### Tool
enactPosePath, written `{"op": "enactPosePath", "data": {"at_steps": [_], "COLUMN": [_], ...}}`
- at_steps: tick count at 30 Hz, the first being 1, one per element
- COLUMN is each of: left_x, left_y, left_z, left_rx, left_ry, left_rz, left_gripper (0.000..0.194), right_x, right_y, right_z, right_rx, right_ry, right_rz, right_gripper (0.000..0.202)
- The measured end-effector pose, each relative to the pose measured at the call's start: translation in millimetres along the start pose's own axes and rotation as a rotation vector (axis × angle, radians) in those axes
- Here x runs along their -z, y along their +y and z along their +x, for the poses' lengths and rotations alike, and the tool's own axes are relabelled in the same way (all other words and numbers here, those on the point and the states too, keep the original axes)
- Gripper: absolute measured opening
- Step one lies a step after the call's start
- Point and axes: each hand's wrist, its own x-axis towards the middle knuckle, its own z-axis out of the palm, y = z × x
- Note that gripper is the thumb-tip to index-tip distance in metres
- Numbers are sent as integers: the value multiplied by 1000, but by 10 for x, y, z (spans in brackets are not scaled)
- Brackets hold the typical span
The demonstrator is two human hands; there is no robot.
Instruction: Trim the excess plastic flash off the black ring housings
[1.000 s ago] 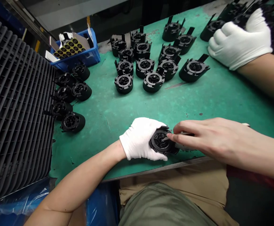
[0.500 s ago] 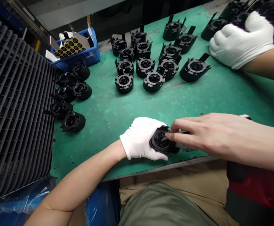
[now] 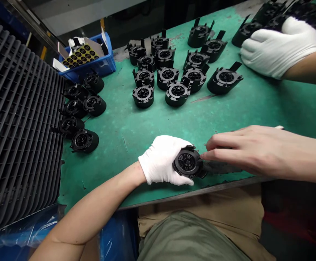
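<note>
My left hand (image 3: 160,159), in a white glove, is wrapped around a round black plastic housing (image 3: 188,162) near the table's front edge. The housing's ribbed inner face is turned up towards me, with thin tabs at its rim. Bare, my right hand (image 3: 244,150) is just right of that rim, thumb and fingers closed in a pinch. What they hold is hidden. A pale thin end (image 3: 279,127) shows behind this hand; I cannot tell whether it belongs to something gripped.
Several similar black housings (image 3: 143,95) stand on the green table mat (image 3: 114,127), with more at left (image 3: 84,140). A blue bin (image 3: 111,61) holds round-label sheets. A dark slatted rack (image 3: 19,119) borders the left. Another person's gloved hand (image 3: 279,49) rests among housings at upper right.
My right hand has drawn back to the right, from over the housing's middle to beside its rim. My left hand keeps its hold. The other person's gloved hand has shifted slightly.
</note>
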Motion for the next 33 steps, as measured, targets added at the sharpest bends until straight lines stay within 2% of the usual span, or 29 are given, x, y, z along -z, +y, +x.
{"op": "enactPosePath", "data": {"at_steps": [3,6,8,10,12,15,18,21,25,27,30,33], "left_x": [13,27,35,41,45,45,48,54,55,53,50,43], "left_y": [8,21,36,55,74,90,89,73,54,54,63,65], "left_z": [-1,-4,0,13,34,57,55,35,19,18,17,15], "left_rx": [14,19,18,23,33,43,38,29,21,22,29,32], "left_ry": [-24,-18,-25,-42,-57,-69,-68,-59,-46,-47,-49,-41], "left_rz": [2,3,2,9,26,50,50,29,-13,-26,-22,-10], "left_gripper": [75,74,70,64,61,62,63,67,73,73,70,73], "right_x": [-197,-452,-571,-611,-586,-535,-569,-638,-632,-579,-475,-419], "right_y": [-140,-278,-317,-308,-268,-200,-161,-147,-163,-190,-264,-381], "right_z": [-55,-8,51,122,202,310,324,198,-42,-105,-113,-115], "right_rx": [-107,-91,-50,-18,27,89,88,3,-213,-263,-261,-301], "right_ry": [173,302,377,405,364,294,359,424,431,375,259,203], "right_rz": [33,-13,-62,-75,-73,-54,-6,11,36,42,-12,-60], "right_gripper": [35,26,28,39,40,33,27,17,10,13,25,31]}}
